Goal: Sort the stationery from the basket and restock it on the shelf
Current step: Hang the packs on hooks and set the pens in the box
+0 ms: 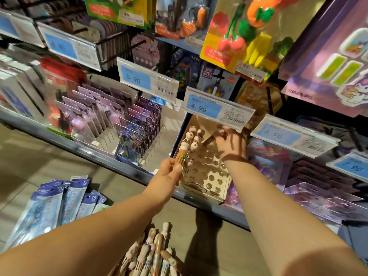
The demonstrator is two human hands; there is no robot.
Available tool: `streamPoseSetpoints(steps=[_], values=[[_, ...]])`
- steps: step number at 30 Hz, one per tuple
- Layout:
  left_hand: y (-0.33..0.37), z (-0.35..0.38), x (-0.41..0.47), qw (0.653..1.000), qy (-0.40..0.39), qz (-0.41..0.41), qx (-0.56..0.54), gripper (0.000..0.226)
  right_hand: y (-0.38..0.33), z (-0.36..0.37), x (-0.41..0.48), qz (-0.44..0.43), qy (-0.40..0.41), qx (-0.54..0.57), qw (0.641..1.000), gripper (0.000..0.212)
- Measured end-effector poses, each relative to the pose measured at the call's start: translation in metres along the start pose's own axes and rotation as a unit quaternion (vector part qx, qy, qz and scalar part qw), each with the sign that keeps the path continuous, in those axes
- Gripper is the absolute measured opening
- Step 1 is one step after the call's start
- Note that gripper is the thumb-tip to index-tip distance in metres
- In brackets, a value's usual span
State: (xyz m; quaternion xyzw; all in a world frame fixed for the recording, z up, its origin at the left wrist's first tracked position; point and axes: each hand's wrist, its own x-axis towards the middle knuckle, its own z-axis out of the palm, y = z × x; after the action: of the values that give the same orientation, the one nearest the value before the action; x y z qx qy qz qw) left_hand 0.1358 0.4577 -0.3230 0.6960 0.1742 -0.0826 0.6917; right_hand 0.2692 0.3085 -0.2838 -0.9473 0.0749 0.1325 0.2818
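**Here, pens go into the holed box**

The pen now being placed is a brown one with a small animal cap. The right grip pinches it and holds it tilted, tip down, over the back rows of the box on the shelf. The tilt looks chosen to pass under the price tag that overhangs the box, and to aim the tip at a free hole.

The left grip is clenched round a second pen, a pale one with coloured sliders, upright at the box's left edge. It seems to be held there ready, to go in next.

The standing pens sit caps up in the far left holes, while most of the front holes are empty. That suggests filling from the back forward, so that later pens need not be reached over earlier ones. By that count, this box is well short of half full.

The spare pens, of the same kind, lie bunched at the bottom of the view below the arms. They are presumably in the basket, though its rim hardly shows.
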Motion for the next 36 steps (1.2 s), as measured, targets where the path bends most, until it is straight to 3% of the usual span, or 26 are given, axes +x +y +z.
streamPoseSetpoints(steps=[3, 10, 17, 22, 30, 34, 36], values=[[0.0, 0.0, 0.001, 1.0, 0.005, 0.002, -0.006, 0.014, -0.005, 0.001, 0.009, -0.062, 0.07, -0.034, 0.995, 0.033], [0.004, -0.003, -0.002, 1.0, -0.001, 0.004, -0.013, 0.014, -0.021, 0.012, 0.018, 0.017, 0.053, 0.07, 0.996, 0.039], [0.007, -0.004, -0.006, 1.0, -0.014, 0.006, -0.014, 0.013, -0.012, 0.009, 0.009, -0.032, 0.103, 0.068, 0.992, 0.032], [0.008, -0.006, -0.01, 1.0, -0.015, 0.006, -0.016, 0.013, -0.012, 0.009, 0.009, -0.037, 0.077, 0.055, 0.995, 0.037], [0.01, -0.009, -0.012, 0.999, -0.021, 0.015, -0.032, 0.014, -0.002, 0.022, 0.013, -0.096, -0.006, -0.062, 0.993, 0.059], [0.007, -0.009, -0.009, 0.999, -0.021, 0.008, -0.045, 0.013, 0.0, 0.02, 0.001, -0.094, 0.015, -0.009, 0.995, 0.059], [0.007, -0.007, -0.009, 0.999, -0.022, 0.005, -0.043, 0.013, 0.004, 0.022, -0.008, -0.078, 0.037, 0.043, 0.995, 0.049]])
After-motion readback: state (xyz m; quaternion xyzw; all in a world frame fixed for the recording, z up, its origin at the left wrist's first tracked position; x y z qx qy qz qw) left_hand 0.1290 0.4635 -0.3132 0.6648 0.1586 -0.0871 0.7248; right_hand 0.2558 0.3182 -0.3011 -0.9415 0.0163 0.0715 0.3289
